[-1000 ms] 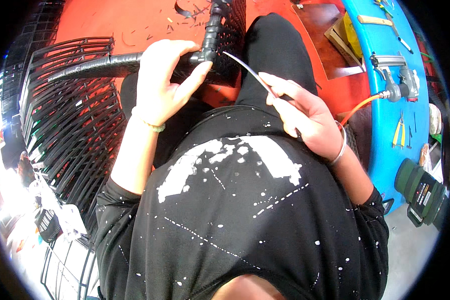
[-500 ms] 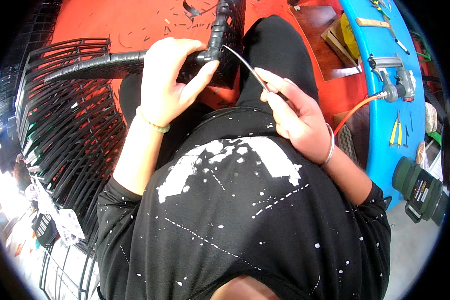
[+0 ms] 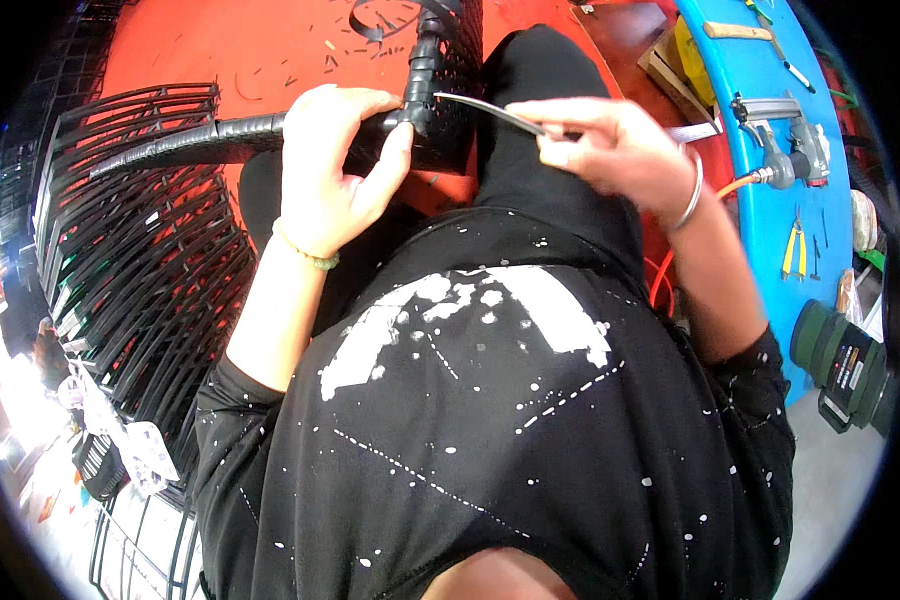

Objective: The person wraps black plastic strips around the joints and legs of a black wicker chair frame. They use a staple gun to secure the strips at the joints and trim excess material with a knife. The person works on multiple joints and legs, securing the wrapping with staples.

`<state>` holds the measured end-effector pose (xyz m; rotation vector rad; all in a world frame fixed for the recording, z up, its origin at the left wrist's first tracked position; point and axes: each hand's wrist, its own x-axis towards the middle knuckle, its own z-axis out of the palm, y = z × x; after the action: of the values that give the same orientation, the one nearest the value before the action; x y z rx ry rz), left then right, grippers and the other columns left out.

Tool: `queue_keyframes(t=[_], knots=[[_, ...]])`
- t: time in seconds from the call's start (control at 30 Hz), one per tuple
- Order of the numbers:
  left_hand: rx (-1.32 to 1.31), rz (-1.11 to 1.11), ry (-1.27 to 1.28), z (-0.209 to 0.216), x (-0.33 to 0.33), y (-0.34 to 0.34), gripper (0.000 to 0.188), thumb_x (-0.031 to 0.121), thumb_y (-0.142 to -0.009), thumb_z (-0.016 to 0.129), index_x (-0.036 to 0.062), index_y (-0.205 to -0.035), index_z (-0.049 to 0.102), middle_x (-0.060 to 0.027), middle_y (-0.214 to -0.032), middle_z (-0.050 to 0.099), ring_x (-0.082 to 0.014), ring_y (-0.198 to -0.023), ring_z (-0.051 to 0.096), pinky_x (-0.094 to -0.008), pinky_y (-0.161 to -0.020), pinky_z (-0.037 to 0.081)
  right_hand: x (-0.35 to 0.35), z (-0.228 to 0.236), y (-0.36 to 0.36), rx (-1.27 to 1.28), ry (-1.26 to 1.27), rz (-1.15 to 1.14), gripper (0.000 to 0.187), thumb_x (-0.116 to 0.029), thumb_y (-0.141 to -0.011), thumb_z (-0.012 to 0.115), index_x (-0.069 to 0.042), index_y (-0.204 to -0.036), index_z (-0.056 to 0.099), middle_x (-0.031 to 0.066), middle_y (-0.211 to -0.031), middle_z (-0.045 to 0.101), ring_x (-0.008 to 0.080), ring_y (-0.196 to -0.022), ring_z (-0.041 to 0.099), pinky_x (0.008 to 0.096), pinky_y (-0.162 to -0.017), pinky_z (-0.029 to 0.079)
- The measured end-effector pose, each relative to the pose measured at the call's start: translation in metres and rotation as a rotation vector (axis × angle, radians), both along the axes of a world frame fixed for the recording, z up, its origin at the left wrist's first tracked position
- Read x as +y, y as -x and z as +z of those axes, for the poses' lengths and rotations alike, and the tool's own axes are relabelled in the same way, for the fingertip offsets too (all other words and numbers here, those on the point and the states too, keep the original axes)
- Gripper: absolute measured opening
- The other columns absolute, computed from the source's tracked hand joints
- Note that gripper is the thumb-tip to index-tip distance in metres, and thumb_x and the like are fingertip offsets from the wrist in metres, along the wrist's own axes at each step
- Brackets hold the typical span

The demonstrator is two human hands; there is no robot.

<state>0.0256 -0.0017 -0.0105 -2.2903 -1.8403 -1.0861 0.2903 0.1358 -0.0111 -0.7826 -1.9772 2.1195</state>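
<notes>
A black woven frame [image 3: 422, 68], made of flat glossy plastic strips, rests by my thighs, with its corner between them. My left hand [image 3: 330, 165] is closed on the corner, its thumb and forefinger pinching the wrapped edge. A thin, curved, shiny black strip [image 3: 485, 107] runs from this corner to my right hand [image 3: 615, 150], whose fingers pinch its far end. The strip's left tip meets the wrapped post. How it is fastened there is hidden. A loose loop of black strip [image 3: 372, 30] curls beyond the corner.
Stacked black metal frames [image 3: 150, 240] stand on the left. On the right, a blue table [image 3: 760, 240] carries a hammer [image 3: 738, 31], an air tool [image 3: 785, 150] with an orange hose, and yellow-handled pliers [image 3: 794, 252]. Dark scraps litter the red floor [image 3: 290, 40].
My right hand has moved right and slightly up, and the strip now lies flatter and straighter. My left hand keeps its grip as the corner shifts a little left.
</notes>
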Motion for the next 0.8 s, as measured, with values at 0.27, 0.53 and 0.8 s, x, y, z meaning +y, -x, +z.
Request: queue_keyframes(t=[0.27, 0.53, 0.8], knots=[[0.041, -0.002, -0.057, -0.001, -0.002, 0.002, 0.021, 0.006, -0.081, 0.07, 0.006, -0.102, 0.067, -0.0073, -0.093, 0.07, -0.0279, -0.087, 0.066, -0.0441, -0.096, 0.046, 0.101, -0.001, 0.029, -0.075, -0.068, 0.491, 0.046, -0.014, -0.092, 0.07, -0.003, -0.136, 0.065, 0.0012, -0.086, 0.063, 0.0007, -0.061, 0.048, 0.0161, -0.047, 0.031], [0.018, 0.012, -0.017, 0.008, -0.014, -0.004, 0.026, 0.009, -0.076, 0.074, 0.0066, -0.1, 0.067, -0.0077, -0.092, 0.07, -0.0282, -0.085, 0.066, -0.0416, -0.091, 0.047, 0.104, 0.016, 0.045, -0.186, 0.221, 0.587, 0.045, -0.01, -0.092, 0.067, 0.002, -0.135, 0.063, 0.007, -0.079, 0.067, 0.0037, -0.048, 0.05, 0.017, -0.041, 0.037], [-0.009, -0.038, -0.023, 0.011, -0.014, 0.001, 0.025, 0.006, -0.077, 0.074, 0.0059, -0.101, 0.067, -0.0076, -0.09, 0.069, -0.0282, -0.081, 0.065, -0.0401, -0.086, 0.049, 0.09, 0.02, 0.033, -0.142, -0.045, 0.54, 0.04, -0.013, -0.095, 0.064, -0.008, -0.134, 0.067, 0.0035, -0.081, 0.068, 0.0054, -0.056, 0.06, 0.0179, -0.047, 0.045]])
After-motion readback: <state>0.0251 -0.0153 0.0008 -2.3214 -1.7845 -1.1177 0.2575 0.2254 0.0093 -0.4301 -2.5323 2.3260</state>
